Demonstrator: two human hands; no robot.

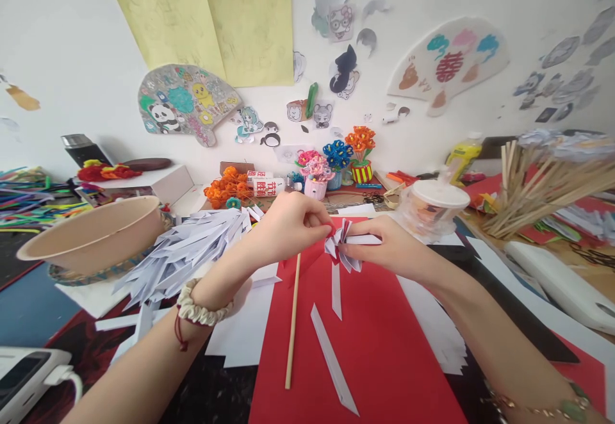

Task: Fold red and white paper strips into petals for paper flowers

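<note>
My right hand (391, 244) pinches a folded white paper flower (350, 259), which has pointed petals and some red among them. At its left side is my left hand (298, 222), fingertips closed beside the petals. A small red bit shows at those fingertips, and what they grip is too small to make out. Beneath both hands lies a sheet of red paper (375, 353). On it rest a thin wooden stick (293, 328) and two folded white paper strips, the nearer strip (332, 360) slanting and the farther strip (336, 293) partly under the flower.
A heap of folded white strips (192, 251) lies left, beside a beige basin (91, 235). Lidded cup (439, 203) and bundled wooden sticks (519, 193) stand right. Pipe-cleaner flowers (339, 155) line the wall. A white device (29, 379) with a cable sits front left.
</note>
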